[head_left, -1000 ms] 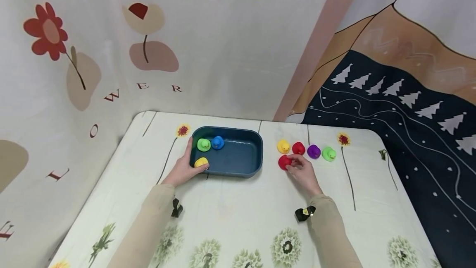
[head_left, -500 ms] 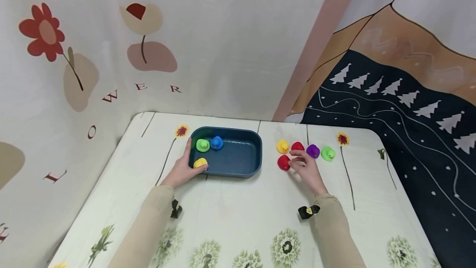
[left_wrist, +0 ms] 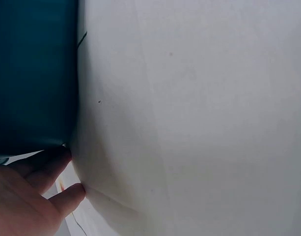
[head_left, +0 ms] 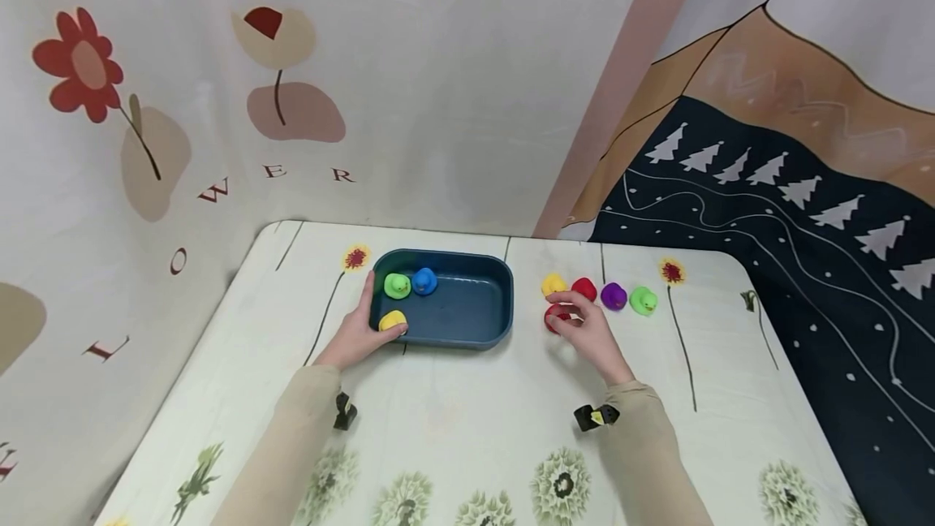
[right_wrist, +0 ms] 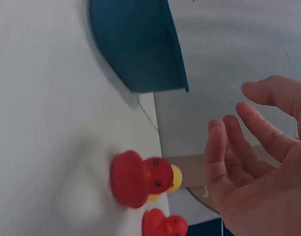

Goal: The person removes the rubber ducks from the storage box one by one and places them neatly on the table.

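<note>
A blue rectangular tray [head_left: 467, 307] holds a green rubber duck [head_left: 398, 286], a blue duck [head_left: 424, 281] and a yellow duck [head_left: 392, 320]. My left hand [head_left: 359, 338] grips the tray's near left corner, fingers along the left side and thumb over the front rim. Over a red rubber duck [right_wrist: 128, 179] hovers my right hand [head_left: 590, 337], its fingers spread and bent, nothing between them. The right wrist view shows a gap between hand and duck; in the head view the fingers partly cover it.
Behind that duck stand a yellow duck [head_left: 553, 284], a second red duck [head_left: 584, 290], a purple duck [head_left: 613, 296] and a light green duck [head_left: 644, 300] in a row. A flower-print cloth [head_left: 467, 404] covers the table. Printed curtains [head_left: 438, 104] hang behind it.
My right hand has let go of the front red duck, drawn back to the right, then come left over it again. My left hand stays on the tray.
</note>
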Motion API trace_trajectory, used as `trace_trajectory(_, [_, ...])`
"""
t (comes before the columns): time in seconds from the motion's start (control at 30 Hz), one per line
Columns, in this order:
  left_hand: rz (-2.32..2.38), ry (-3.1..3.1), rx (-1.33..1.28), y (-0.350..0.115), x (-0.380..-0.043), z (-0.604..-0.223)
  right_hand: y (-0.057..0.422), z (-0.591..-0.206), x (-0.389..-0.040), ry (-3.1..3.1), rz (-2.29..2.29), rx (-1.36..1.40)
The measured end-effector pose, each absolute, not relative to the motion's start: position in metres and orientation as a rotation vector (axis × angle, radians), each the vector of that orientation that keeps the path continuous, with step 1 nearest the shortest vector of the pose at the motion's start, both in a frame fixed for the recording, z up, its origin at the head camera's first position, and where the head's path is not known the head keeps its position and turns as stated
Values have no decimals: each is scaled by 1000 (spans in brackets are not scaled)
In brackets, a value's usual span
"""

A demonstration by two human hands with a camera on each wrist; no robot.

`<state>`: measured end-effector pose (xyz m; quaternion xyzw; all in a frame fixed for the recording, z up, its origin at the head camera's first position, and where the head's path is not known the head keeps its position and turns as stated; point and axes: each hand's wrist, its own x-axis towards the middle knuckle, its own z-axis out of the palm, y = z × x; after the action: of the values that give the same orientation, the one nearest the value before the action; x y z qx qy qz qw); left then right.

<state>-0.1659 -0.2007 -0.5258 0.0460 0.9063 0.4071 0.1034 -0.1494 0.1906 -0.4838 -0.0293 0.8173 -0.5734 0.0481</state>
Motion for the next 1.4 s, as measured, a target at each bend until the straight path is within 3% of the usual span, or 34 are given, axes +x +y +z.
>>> trace_trajectory(0.33, [1211,2665,136,-200,-165,-524,158,-482,-146,2452,-1763,-282])
trace_trajectory(0.57, [1224,2657,138,-198,-165,-524,134,-456,-134,2438,-1722,-381])
trace_trajectory(0.87, [1231,2652,135,-199,-165,-523,114,-486,-146,2434,-1707,-488])
trace_trajectory(1.4, [1223,2624,109,-201,-166,-524,52,-488,-160,2336,-1606,-695])
